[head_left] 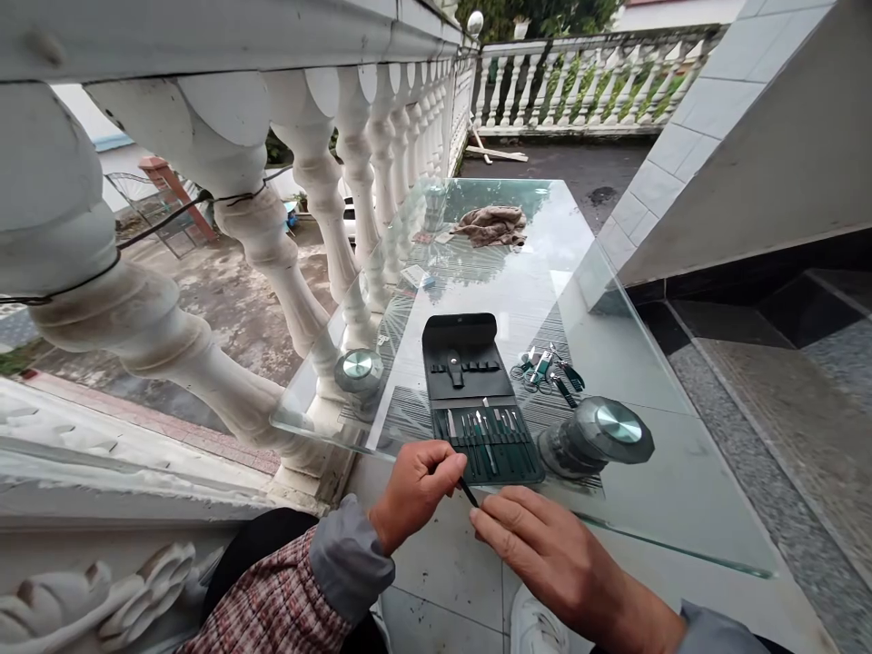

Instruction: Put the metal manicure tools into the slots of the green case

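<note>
The slim black piece (468,493) lay between the two hands' fingertips, slanting from the left hand (423,486) down to the right hand (549,549). The left thumb and curled forefinger were pinched closed on its upper end. The right fingers lay nearly straight and close together at its lower end; the right thumb was hidden, so its grip could not be told. Just beyond the fingers, the black manicure case (470,386) lay unfolded, with loose nail clippers (543,365) farther off to its right.
</note>
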`<act>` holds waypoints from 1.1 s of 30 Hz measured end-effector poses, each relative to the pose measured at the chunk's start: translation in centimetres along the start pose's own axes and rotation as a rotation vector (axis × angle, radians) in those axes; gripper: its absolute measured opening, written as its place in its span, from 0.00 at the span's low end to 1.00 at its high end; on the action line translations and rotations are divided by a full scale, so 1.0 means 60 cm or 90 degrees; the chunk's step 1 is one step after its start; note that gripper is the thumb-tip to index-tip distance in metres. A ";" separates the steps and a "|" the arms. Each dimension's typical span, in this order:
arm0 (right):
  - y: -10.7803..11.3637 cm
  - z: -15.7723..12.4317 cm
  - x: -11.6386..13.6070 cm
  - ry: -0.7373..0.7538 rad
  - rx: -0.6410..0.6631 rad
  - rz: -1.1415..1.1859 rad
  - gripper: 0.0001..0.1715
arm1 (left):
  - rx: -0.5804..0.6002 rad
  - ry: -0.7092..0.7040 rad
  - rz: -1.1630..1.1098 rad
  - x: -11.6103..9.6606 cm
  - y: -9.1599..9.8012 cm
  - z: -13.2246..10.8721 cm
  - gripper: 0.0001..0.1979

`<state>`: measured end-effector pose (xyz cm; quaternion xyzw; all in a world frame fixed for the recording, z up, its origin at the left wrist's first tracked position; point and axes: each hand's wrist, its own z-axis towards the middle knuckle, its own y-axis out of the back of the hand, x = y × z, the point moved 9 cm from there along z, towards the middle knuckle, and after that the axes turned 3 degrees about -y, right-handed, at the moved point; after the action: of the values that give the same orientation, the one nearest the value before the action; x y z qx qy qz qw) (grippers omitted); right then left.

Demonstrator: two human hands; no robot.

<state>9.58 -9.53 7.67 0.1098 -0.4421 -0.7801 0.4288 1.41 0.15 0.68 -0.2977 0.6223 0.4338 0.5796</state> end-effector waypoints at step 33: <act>-0.077 -0.019 -0.055 -0.151 0.027 -0.031 0.09 | -0.056 -0.334 0.740 -0.012 -0.005 0.017 0.17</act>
<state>9.56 -6.56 2.70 0.0370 -0.5034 -0.7883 0.3520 2.22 0.81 1.38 0.1812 0.5015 0.7608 0.3700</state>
